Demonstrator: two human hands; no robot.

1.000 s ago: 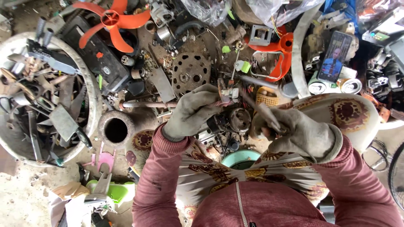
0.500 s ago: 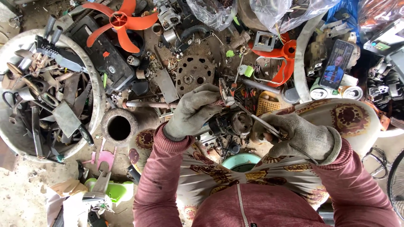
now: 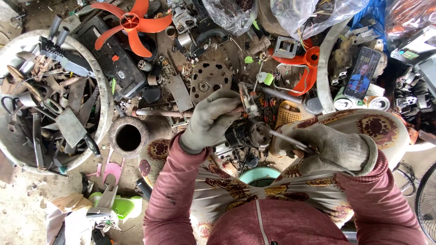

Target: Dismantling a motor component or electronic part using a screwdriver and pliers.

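My left hand, in a dirty grey glove, grips a small dark electric motor and holds it over my lap. My right hand, also gloved, is closed on a thin metal tool, a screwdriver or rod. Its tip touches the motor's round metal end. A bent metal bracket sticks up from the motor beside my left fingers. Both sleeves are dull red, above patterned cloth over my knees.
A round basin of scrap metal and tools sits at left. Orange fan blades, a rusty perforated disc, a metal ring, a phone with a lit screen and plastic bags lie around. A teal bowl sits below the motor.
My right hand has drawn back to the right, with the thin tool now reaching from it to the motor. My left hand keeps its hold on the motor.
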